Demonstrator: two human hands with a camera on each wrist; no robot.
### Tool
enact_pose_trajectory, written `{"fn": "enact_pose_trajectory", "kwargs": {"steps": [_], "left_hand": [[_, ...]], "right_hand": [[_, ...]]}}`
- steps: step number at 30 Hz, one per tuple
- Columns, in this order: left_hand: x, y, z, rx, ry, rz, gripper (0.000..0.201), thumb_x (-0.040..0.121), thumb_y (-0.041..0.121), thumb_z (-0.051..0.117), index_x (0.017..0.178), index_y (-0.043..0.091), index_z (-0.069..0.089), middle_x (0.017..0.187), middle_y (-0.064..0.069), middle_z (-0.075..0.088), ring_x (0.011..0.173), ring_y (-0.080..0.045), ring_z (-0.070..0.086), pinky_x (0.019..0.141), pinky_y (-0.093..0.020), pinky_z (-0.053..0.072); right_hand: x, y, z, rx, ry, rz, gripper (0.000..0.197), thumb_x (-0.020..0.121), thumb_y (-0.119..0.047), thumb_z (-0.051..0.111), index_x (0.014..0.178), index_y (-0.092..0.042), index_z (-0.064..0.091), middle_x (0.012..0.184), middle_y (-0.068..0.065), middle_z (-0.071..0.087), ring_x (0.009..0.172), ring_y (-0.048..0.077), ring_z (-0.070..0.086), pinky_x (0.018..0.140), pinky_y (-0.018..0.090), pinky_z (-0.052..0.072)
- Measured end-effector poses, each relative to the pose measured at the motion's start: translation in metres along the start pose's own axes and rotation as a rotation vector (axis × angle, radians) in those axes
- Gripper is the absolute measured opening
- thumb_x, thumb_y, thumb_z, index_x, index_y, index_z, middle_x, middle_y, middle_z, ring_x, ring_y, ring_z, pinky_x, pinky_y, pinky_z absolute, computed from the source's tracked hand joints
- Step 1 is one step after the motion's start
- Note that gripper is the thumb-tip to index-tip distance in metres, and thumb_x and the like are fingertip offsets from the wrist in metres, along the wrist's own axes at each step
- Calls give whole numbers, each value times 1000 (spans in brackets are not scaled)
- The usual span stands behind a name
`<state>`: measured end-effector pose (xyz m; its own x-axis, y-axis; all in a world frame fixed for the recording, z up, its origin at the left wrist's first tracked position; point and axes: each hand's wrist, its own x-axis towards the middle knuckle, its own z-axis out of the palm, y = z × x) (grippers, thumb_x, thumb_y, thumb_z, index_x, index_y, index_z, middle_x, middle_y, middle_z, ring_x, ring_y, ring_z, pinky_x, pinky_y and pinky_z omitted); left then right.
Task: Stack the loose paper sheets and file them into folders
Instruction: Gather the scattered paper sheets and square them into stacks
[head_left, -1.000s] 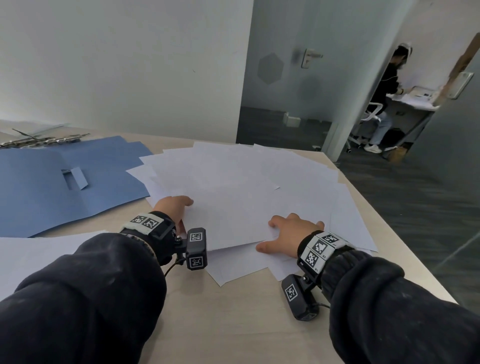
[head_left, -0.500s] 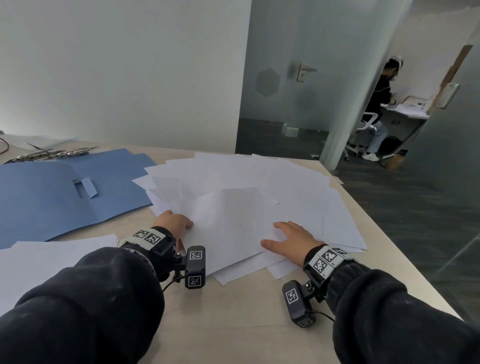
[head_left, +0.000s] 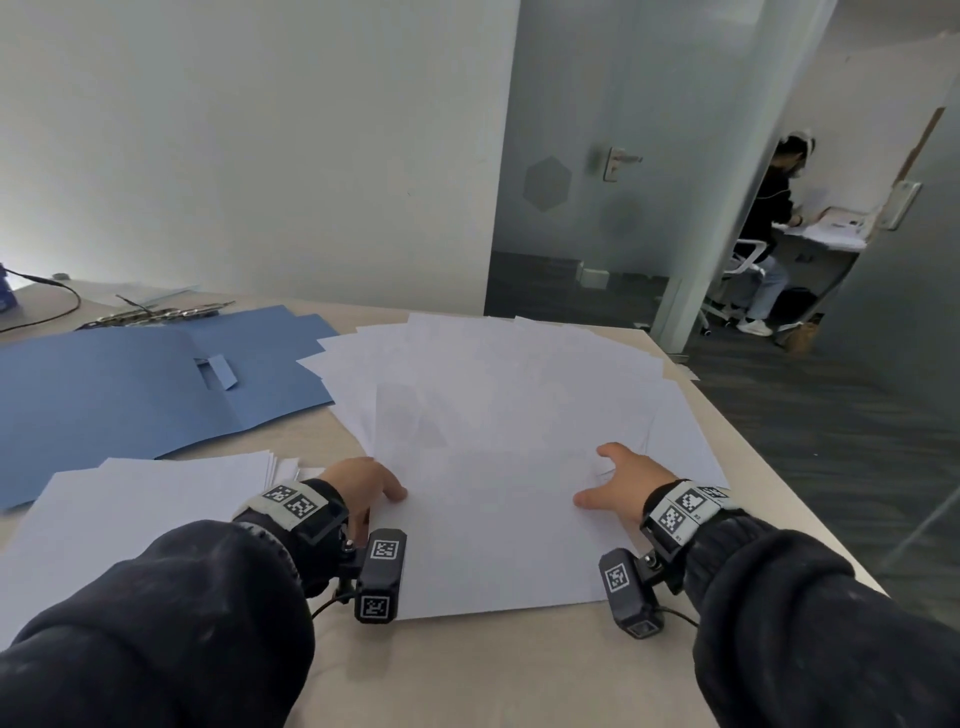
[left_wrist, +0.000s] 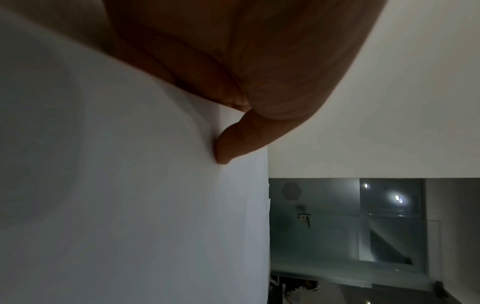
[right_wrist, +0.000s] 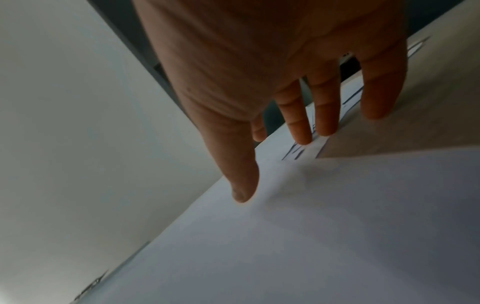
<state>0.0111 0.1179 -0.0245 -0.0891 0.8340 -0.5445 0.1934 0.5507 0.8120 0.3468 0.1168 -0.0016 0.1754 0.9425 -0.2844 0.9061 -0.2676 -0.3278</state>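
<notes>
A fan of loose white paper sheets (head_left: 493, 364) covers the middle of the table. The top sheet (head_left: 493, 530) lies squarely in front of me between both hands. My left hand (head_left: 363, 486) is at its left edge. In the left wrist view the thumb (left_wrist: 233, 142) presses on the paper (left_wrist: 130, 205) and the fingers are hidden behind it, so the hand pinches the edge. My right hand (head_left: 621, 478) rests on the sheet's right side. Its fingers (right_wrist: 322, 107) are straight and spread, touching the paper (right_wrist: 311, 226). Open blue folders (head_left: 130, 395) lie to the left.
A second stack of white sheets (head_left: 130, 509) lies at the near left, under my left forearm. Metal fasteners (head_left: 156, 314) and a black cable (head_left: 47, 312) sit at the back left. The table (head_left: 493, 670) ends close on the right. A person (head_left: 774, 208) sits beyond the doorway.
The hands have moved apart and the top sheet has come toward me and turned square. My right hand went from curled to flat and spread.
</notes>
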Motion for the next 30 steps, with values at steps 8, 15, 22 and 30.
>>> {"fn": "enact_pose_trajectory", "kwargs": {"steps": [8, 15, 22, 30], "left_hand": [[13, -14, -1, -87, -13, 34, 41, 71, -2, 76, 111, 2, 66, 102, -27, 74, 93, -53, 70, 85, -70, 54], [56, -32, 0, -76, 13, 135, 86, 39, 21, 85, 121, 8, 64, 114, -20, 72, 106, -41, 70, 94, -59, 56], [29, -20, -8, -62, -73, 77, 76, 41, 7, 84, 114, 3, 67, 107, -23, 74, 94, -47, 72, 89, -61, 56], [-2, -8, 2, -283, -40, -24, 32, 93, 31, 70, 108, 3, 64, 85, -13, 72, 64, -29, 70, 50, -35, 56]], "right_hand": [[-1, -3, 7, 198, 1, 57, 86, 77, -48, 79, 148, -25, 36, 126, 6, 57, 92, 21, 64, 71, 28, 51], [1, -19, 5, -161, 37, -149, 86, 74, -58, 75, 147, -33, 38, 152, -2, 33, 137, 25, 39, 111, 40, 39], [15, -49, 1, -137, -41, -247, 81, 71, -59, 76, 142, -42, 42, 134, -10, 50, 127, 16, 51, 105, 35, 42], [31, -22, -10, 137, 113, -206, 5, 93, -14, 65, 96, -14, 69, 93, 0, 63, 93, 18, 58, 79, 22, 39]]}}
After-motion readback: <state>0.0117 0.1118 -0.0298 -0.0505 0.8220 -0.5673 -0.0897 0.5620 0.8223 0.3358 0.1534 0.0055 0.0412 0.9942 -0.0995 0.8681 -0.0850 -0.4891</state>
